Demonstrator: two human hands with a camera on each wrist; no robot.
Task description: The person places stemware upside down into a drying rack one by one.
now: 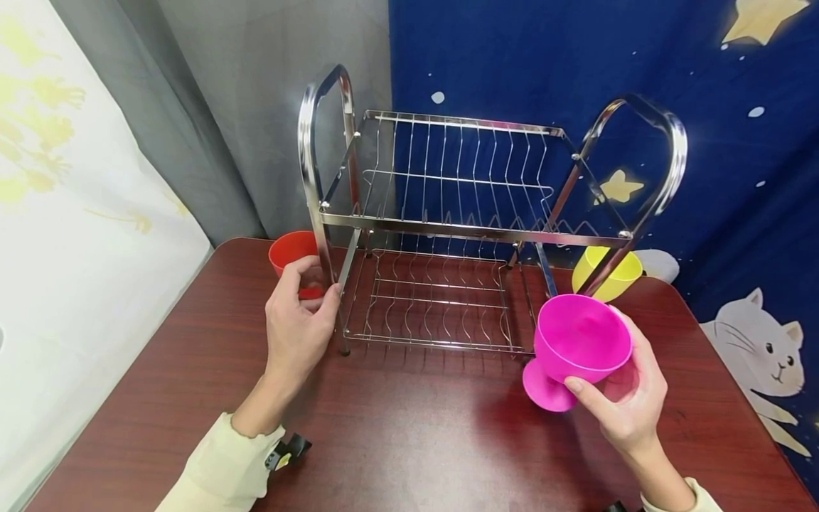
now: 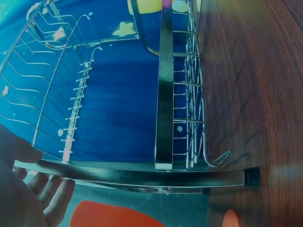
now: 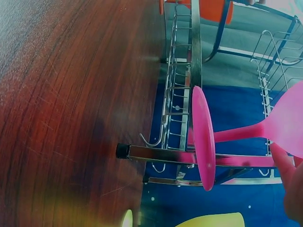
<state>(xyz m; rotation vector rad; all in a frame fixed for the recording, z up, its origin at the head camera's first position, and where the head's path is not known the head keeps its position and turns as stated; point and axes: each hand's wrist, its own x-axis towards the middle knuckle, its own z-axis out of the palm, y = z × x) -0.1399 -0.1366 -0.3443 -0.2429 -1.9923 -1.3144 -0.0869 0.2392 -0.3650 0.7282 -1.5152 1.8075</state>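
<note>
A two-tier chrome dish rack (image 1: 441, 227) stands on the table. My left hand (image 1: 297, 320) is at its front left post, with the thumb on one side and the fingers on the other, as the left wrist view shows. In my right hand (image 1: 633, 398) is a pink goblet (image 1: 582, 338), gripped by its bowl with the thumb at the front. The goblet is upright, slightly tilted, in front of the rack's right end. In the right wrist view its round foot (image 3: 203, 137) overlaps the rack's leg.
A red cup (image 1: 294, 249) stands left of the rack, partly hidden by my left hand. Behind the rack's right post is a yellow cup (image 1: 606, 274). The dark wood table (image 1: 416, 427) ends at grey and blue curtains (image 1: 512, 57).
</note>
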